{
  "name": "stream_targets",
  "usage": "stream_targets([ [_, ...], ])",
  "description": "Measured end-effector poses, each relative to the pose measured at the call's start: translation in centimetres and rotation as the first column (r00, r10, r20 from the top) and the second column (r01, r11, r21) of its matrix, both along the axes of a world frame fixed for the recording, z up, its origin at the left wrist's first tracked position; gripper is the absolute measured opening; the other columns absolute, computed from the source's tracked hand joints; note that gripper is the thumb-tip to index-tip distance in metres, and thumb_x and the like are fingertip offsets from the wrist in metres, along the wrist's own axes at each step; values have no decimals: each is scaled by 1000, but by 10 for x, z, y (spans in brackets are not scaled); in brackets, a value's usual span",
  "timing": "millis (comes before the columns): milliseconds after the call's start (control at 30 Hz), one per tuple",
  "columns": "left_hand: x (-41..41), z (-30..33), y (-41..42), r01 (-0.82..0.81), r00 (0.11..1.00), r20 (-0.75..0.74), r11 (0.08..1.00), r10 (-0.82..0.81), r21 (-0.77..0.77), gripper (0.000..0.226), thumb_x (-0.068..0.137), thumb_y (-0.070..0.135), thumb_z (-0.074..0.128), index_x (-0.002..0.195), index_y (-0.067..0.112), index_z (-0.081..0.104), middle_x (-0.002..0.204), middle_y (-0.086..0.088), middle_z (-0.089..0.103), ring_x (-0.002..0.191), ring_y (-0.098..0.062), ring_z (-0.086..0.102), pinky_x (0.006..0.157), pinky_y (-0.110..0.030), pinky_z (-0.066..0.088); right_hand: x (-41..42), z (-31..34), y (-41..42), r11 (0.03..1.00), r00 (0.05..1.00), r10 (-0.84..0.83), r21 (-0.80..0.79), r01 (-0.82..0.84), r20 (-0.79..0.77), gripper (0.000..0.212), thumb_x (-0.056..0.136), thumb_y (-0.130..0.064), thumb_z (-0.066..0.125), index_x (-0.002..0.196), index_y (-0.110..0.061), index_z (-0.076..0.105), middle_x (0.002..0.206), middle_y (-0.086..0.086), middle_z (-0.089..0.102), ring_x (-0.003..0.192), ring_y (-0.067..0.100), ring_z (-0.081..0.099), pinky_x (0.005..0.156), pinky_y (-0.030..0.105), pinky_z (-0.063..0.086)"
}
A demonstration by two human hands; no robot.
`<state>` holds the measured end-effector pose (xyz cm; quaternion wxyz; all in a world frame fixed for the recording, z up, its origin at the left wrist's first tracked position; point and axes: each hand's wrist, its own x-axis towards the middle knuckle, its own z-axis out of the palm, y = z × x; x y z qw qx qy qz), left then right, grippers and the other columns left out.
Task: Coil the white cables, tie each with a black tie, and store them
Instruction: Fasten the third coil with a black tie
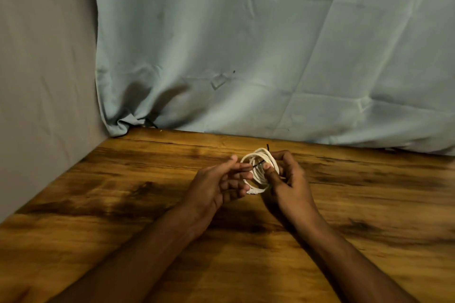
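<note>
Head view shows first the pale blue cloth hanging behind and a grey cloth at the left side, then the wooden counter under both forearms. Above the counter, the right hand holds the coiled white cable: its grip is clamped on the right side of the coil, fingers curled round the loops and the thumb pressing on them. The left hand pinches one end of the black tie, which passes through the middle of the coil; the other end of the tie sticks up above the coil top.

In my judgement the tie is threaded but not yet twisted closed, and here are the risks. If the right hand loosens while the tie is pulled, the loops can spring apart and the coil will open. The thin tie can also slip out from the left fingertips, or catch only some loops, so the others fall loose. The plug end near the bottom of the coil may also swing free.
</note>
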<state>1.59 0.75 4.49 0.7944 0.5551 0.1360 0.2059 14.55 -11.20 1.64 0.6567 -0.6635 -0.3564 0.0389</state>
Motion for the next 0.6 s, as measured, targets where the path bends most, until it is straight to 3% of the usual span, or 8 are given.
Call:
stream_targets([
  [100, 1, 4, -1, 15, 996, 92, 1000, -15, 0, 53, 84, 46, 54, 105, 2, 72, 89, -11, 71, 71, -16, 63, 67, -27, 53, 5, -2, 1, 1000, 999, -24, -2, 24, -32, 9, 103, -21, 62, 106, -29, 65, 102, 3, 77, 95, 26, 75, 83, 57, 62],
  [267, 2, 5, 4, -207, 962, 202, 972, 182, 109, 23, 93, 29, 58, 85, 10, 68, 64, 1, 52, 60, -12, 40, 60, -28, 33, 12, -2, -1, 999, 995, -52, 9, 53, -88, 11, 103, -17, 63, 104, -28, 65, 99, 4, 79, 92, 23, 77, 73, 44, 61],
  [367, 1, 6, 8, -287, 933, 266, 947, 242, 147, 24, 88, 39, 59, 76, 24, 74, 66, -2, 47, 60, -12, 38, 60, -28, 31, 13, -3, -2, 998, 994, -58, -10, 57, -90, 10, 102, -18, 64, 101, -28, 65, 98, 4, 79, 93, 25, 76, 76, 48, 63],
  [467, -1, 9, 6, -314, 921, 280, 940, 269, 132, 22, 84, 40, 60, 74, 27, 74, 69, 5, 58, 67, -11, 47, 67, -28, 39, 13, -4, -1, 997, 996, -69, -34, 67, -64, 11, 101, -19, 65, 95, -27, 63, 94, 5, 79, 89, 26, 76, 79, 53, 61],
  [600, 1, 8, 4, -396, 895, 313, 890, 319, 227, 28, 85, 44, 55, 91, 20, 69, 81, 9, 69, 76, -10, 59, 71, -21, 47, 9, -4, 0, 998, 995, -43, -52, 39, -86, 13, 102, -19, 64, 94, -30, 63, 96, 6, 79, 89, 27, 77, 77, 51, 60],
])
